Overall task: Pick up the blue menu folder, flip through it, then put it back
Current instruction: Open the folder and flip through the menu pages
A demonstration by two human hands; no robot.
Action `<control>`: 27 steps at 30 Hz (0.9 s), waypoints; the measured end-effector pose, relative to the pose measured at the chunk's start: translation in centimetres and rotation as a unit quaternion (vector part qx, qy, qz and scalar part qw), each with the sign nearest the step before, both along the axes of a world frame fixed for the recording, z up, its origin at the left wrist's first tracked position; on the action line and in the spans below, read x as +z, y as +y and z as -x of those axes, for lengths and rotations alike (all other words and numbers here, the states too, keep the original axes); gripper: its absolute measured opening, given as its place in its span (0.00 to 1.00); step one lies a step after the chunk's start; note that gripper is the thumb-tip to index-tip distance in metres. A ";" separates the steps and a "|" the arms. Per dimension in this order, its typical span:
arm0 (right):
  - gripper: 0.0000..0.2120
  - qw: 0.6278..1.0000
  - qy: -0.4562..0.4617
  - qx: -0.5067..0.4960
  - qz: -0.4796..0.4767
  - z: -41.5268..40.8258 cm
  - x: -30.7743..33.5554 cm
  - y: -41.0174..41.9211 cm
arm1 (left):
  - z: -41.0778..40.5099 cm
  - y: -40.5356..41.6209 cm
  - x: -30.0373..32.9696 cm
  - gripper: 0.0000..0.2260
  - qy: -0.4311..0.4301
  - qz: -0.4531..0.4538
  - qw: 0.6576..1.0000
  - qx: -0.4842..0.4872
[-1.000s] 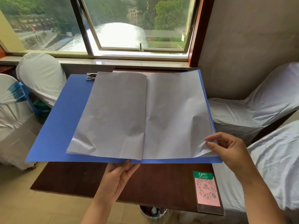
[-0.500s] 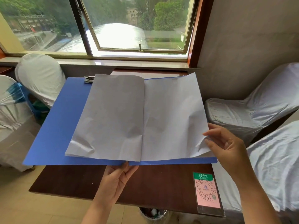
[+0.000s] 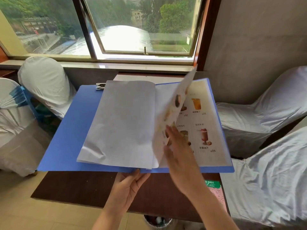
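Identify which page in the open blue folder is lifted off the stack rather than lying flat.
The page being turned, raised over the right half of the blue menu folder by the right hand. The blank left page and the drinks page lie flat.

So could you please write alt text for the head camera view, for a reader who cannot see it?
A person's left hand holds an open blue menu folder above a dark wooden table, while the right hand lifts a page upright, uncovering a printed drinks page. White-covered chairs and a window surround them.
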State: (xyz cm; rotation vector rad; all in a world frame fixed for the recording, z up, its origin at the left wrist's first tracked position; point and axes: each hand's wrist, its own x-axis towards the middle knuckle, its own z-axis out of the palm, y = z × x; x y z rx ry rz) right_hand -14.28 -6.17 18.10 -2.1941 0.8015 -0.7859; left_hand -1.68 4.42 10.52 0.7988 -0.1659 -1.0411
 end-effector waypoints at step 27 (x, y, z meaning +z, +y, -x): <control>0.25 0.976 -0.016 -0.142 0.162 3.6 -0.7 -3.6 | -1.3 1.0 -0.4 0.18 -0.023 0.017 0.999 -0.027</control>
